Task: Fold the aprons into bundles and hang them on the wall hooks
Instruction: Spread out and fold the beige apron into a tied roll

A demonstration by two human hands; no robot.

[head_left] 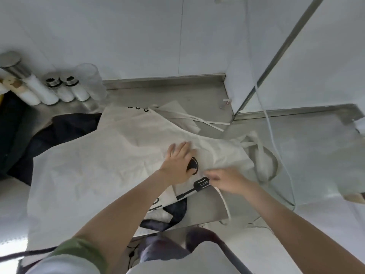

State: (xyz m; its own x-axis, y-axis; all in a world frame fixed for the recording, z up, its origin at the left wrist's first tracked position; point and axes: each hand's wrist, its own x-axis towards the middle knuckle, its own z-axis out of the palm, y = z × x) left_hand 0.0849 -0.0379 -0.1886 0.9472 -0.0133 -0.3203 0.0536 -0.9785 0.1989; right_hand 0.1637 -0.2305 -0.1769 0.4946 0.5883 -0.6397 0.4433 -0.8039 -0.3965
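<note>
A cream apron [102, 159] with black printed kitchen utensils lies spread across the steel counter [308, 143]. My left hand [178, 161] presses flat on it near the middle, fingers straight. My right hand [227, 179] is just right of it at the apron's near edge, beside the printed spatula; it is blurred, and its fingers seem to pinch the cloth edge. The apron's cream straps [199, 118] trail toward the back wall, and a loop [262, 155] lies to the right. A dark apron [59, 133] lies partly under the cream one on the left.
Several white-and-clear shakers and jars [55, 89] stand at the back left of the counter. A white wall with a steel corner strip [280, 56] rises behind. A thin white cord [270, 123] hangs down at the right. Another dark cloth piece [169, 216] shows at the counter's front edge.
</note>
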